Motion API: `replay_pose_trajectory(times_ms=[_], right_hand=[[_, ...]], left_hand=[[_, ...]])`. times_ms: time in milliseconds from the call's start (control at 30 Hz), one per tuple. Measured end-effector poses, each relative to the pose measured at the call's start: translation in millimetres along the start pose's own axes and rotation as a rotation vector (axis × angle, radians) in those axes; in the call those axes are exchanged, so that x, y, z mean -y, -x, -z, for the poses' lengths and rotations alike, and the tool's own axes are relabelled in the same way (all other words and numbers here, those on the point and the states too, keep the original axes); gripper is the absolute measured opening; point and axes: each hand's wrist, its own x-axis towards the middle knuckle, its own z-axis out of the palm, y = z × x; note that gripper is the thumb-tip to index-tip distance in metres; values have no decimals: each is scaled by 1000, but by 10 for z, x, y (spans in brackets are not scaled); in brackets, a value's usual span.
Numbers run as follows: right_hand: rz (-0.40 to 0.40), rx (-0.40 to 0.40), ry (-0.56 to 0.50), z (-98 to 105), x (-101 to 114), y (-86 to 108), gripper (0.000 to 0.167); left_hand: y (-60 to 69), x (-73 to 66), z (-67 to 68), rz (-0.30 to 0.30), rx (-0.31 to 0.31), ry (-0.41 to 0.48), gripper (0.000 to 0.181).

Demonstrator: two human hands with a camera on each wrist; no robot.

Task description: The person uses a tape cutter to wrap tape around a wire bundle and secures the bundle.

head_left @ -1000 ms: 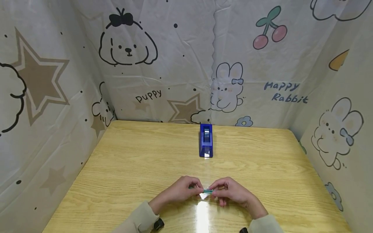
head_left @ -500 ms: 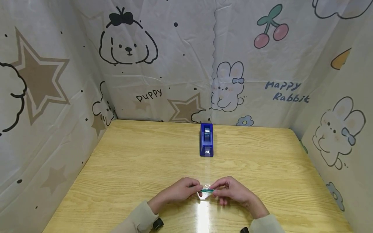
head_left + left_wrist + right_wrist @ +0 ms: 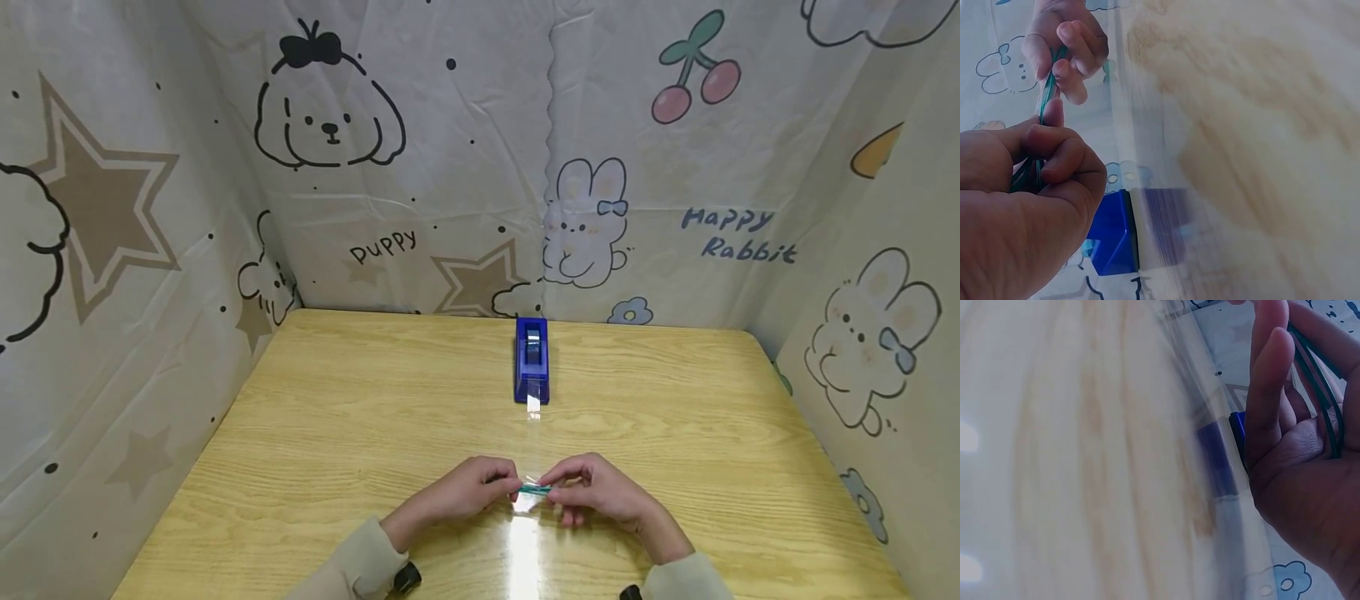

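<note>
Left hand (image 3: 478,490) and right hand (image 3: 596,492), both mine, pinch thin green strands (image 3: 536,490).
A short stretch bridges them above the table (image 3: 360,400); the strands (also looped inside my right hand) are nearer me than the blue tape dispenser (image 3: 532,367).

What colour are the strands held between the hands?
The strands are green, clearest in the left wrist view.

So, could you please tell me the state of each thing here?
Left hand: pinching green strands.
Right hand: pinching them.
Green strands: nearly straight between the hands.
Tape dispenser: upright on the table.
Tape roll: seated in the dispenser.
Clear strip: extending from dispenser's front.
</note>
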Motion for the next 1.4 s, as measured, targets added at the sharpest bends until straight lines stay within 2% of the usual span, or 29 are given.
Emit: replay_pose_trajectory(times_ms=[200,467,767,967,1100,1267,1400], right_hand=[[10,12,-18,46,-23,22,33],[42,15,-105,102,-25,102,29],[6,-57,-79,88,-9,205,38],[-1,-144,-87,32,-24,202,38],[-1,-195,-59,13,-16,189,36],[-37,-226,-40,-1,18,188,33],[-64,-245,-27,-10,53,194,31]], left_hand=[[1,-7,4,-22,-18,-39,27],[7,7,16,-44,-44,-75,26],[13,-5,46,-56,-48,-97,27],[21,-6,50,-48,-58,-94,26],[34,15,53,-4,-62,-40,25],[55,55,59,80,-45,110,31],[64,71,66,120,-56,204,29]])
